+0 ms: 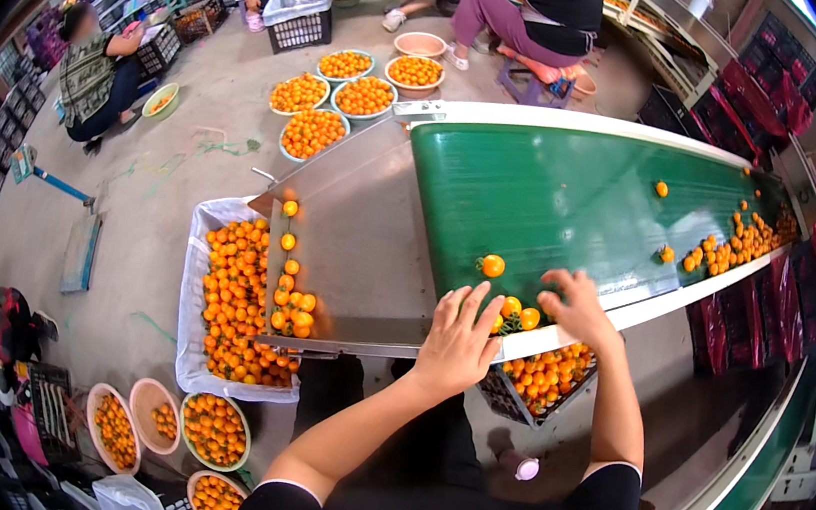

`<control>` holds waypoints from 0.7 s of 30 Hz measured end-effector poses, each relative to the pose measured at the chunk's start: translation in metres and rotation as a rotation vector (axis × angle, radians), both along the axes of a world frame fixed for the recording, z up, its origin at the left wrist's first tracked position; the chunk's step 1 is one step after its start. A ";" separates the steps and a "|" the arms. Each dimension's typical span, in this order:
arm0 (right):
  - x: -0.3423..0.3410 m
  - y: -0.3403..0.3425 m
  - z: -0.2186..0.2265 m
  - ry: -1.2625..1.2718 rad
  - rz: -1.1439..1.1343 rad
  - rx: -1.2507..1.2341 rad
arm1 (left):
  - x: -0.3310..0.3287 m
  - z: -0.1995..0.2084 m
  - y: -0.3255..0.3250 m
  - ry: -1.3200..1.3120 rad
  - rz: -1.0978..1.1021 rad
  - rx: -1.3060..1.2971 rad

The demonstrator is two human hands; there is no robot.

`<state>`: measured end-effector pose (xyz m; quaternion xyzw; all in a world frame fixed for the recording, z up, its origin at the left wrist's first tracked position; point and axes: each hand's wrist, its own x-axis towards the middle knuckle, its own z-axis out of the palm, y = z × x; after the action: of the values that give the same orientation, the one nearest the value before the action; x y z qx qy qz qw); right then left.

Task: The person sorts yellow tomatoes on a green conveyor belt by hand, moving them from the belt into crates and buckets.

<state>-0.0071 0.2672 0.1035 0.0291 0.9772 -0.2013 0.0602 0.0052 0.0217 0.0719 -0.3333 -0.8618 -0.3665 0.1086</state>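
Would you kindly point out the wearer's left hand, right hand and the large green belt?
Left hand (456, 343): head view, back of hand.
Right hand (580, 309): head view, back of hand.
Large green belt (544, 205): head view, bare top surface.

Few glossy round orange tomatoes (529, 318), some with green stems; loosely clustered on green belt (535, 199).
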 end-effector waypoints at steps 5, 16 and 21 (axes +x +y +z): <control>-0.005 -0.064 0.009 -0.036 0.207 -0.435 | 0.001 -0.005 -0.004 0.056 0.048 0.031; -0.047 -0.100 -0.010 0.046 0.426 -0.582 | 0.003 -0.007 -0.007 0.083 0.091 0.061; -0.004 -0.073 -0.005 0.334 -0.008 -0.451 | 0.002 -0.005 -0.008 0.066 0.079 0.003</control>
<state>-0.0110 0.1940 0.0988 -0.0146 0.9039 -0.4161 -0.0978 0.0069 0.0141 0.0664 -0.3107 -0.8697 -0.3523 0.1517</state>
